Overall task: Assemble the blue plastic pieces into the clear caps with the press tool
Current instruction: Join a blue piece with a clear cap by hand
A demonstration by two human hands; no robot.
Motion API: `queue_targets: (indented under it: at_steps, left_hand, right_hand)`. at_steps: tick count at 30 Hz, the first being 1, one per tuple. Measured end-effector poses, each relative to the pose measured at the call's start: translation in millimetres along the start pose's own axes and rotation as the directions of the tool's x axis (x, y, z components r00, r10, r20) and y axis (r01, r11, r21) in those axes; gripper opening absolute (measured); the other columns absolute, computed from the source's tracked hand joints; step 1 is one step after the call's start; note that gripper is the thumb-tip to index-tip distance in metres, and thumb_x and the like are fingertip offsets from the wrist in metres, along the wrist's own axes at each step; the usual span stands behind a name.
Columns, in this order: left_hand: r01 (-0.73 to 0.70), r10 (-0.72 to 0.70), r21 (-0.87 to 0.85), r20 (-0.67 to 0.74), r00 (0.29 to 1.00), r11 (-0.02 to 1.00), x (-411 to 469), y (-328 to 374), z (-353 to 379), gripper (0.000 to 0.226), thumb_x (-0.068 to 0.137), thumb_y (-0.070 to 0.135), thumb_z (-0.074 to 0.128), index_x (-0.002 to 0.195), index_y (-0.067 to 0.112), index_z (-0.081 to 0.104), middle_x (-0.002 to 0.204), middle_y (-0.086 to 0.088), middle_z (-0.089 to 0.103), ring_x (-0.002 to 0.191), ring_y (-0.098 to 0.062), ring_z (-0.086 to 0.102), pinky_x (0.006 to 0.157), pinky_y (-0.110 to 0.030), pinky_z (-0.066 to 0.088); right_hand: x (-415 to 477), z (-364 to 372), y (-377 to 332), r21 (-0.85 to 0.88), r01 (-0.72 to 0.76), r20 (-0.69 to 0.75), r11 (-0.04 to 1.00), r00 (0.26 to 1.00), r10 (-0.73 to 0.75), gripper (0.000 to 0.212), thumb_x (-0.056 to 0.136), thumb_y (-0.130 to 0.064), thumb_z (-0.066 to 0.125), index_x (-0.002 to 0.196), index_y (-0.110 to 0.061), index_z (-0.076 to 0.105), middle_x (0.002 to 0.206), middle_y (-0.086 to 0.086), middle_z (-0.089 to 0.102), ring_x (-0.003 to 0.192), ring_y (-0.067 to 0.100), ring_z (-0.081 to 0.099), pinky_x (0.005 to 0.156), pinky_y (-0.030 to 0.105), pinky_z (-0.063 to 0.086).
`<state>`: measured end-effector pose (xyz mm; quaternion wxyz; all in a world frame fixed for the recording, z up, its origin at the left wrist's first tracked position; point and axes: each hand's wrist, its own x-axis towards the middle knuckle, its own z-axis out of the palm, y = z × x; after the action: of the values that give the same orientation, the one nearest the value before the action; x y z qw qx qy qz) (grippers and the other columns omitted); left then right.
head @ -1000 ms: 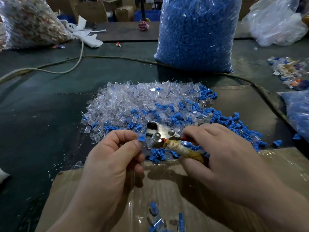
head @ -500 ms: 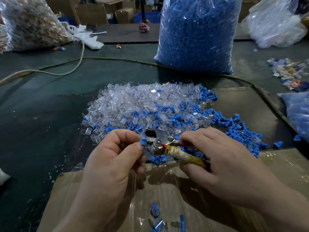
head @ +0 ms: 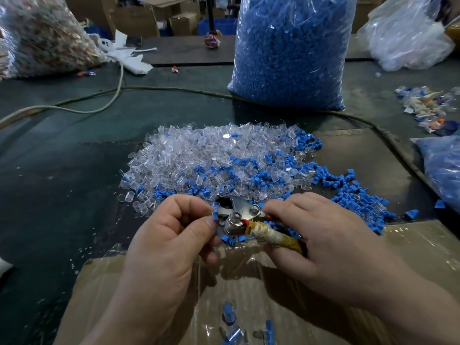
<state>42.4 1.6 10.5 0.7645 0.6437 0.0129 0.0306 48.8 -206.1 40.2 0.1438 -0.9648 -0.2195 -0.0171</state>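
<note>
Now, far left, a clear bag (head: 42,36) of mixed bits sits at the back of the dark table (head: 62,195). Closer in comes the left hand (head: 169,242): thumb and forefinger curl together and pinch a small blue piece (head: 215,215) right at their tips. Whether a cap is on it, I cannot tell. That piece sits against the left end of the press tool (head: 240,212), at its metal head, so grip and tool meet there. Moving right, the tool's taped handle (head: 271,235) runs into the right hand (head: 323,247), whose fingers wrap over it, above the near edge of a cardboard box (head: 410,245). Behind both hands spreads the heap of clear caps (head: 199,153), with loose blue pieces (head: 348,192) trailing off to its right. Further back, right of centre, stands a tall bag (head: 291,51) packed with blue.
</note>
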Motion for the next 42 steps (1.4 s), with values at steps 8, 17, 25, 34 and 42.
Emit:
queue_targets:
  at_steps: [8, 17, 25, 34, 42]
  left_hand:
    - [-0.015, 0.018, 0.078, -0.044, 0.999, 0.997, 0.0, 1.7, -0.3, 0.032, 0.089, -0.003, 0.062, 0.075, 0.025, 0.07, 0.063, -0.009, 0.065, 0.053, -0.016, 0.06, 0.046, -0.021, 0.05]
    - [0.206, -0.212, 0.213, 0.008, 0.977, 0.955, -8.9, 5.8, 11.1, 0.031, 0.087, -0.002, 0.064, 0.071, 0.024, 0.067, 0.05, -0.011, 0.059, 0.039, -0.016, 0.05, 0.037, -0.021, 0.043]
    - [0.117, -0.117, 0.35, -0.021, 0.993, 0.929, -11.3, -2.9, 13.1, 0.022, 0.088, 0.014, 0.068, 0.081, 0.034, 0.067, 0.055, -0.009, 0.066, 0.043, -0.015, 0.057, 0.045, -0.024, 0.047]
    - [-0.126, 0.153, 0.562, -0.002, 0.988, 0.817, -16.2, -2.5, 14.3, 0.019, 0.072, 0.03, 0.067, 0.085, 0.043, 0.065, 0.064, 0.012, 0.068, 0.051, -0.003, 0.059, 0.05, -0.017, 0.049]
    - [-0.029, 0.006, 0.448, 0.052, 0.999, 0.894, -13.8, 3.0, 7.5, 0.047, 0.079, 0.071, 0.051, 0.081, 0.027, 0.065, 0.055, -0.003, 0.065, 0.047, -0.015, 0.059, 0.047, -0.034, 0.05]
  right_hand:
    - [-0.6, 2.1, -3.1, 0.039, -0.079, 0.013, 0.996, 0.997, 0.079, 0.043, 0.075, -0.066, 0.034, 0.102, -0.041, 0.055, 0.083, -0.018, 0.057, 0.082, 0.004, 0.051, 0.07, 0.028, 0.045]
    - [12.3, 13.2, 6.3, -0.276, -0.277, -0.062, 0.92, 0.961, 0.27, 0.07, 0.069, -0.073, 0.023, 0.12, -0.036, 0.054, 0.095, -0.011, 0.055, 0.09, 0.016, 0.041, 0.079, 0.035, 0.035]
    - [8.5, 6.0, -11.9, -0.191, -0.208, -0.148, 0.959, 0.972, 0.181, 0.054, 0.08, -0.069, 0.037, 0.111, -0.03, 0.059, 0.103, -0.008, 0.059, 0.1, 0.019, 0.051, 0.089, 0.04, 0.039]
    - [-1.6, 12.7, -35.8, -0.101, 0.059, -0.201, 0.993, 0.976, -0.079, 0.029, 0.094, -0.039, 0.039, 0.083, -0.024, 0.061, 0.076, -0.006, 0.058, 0.07, 0.019, 0.055, 0.069, 0.039, 0.046]
    - [-1.7, 12.7, -33.5, -0.026, 0.151, -0.276, 0.988, 0.949, -0.153, 0.029, 0.095, -0.033, 0.039, 0.081, -0.019, 0.06, 0.076, -0.005, 0.054, 0.07, 0.018, 0.051, 0.067, 0.034, 0.043]
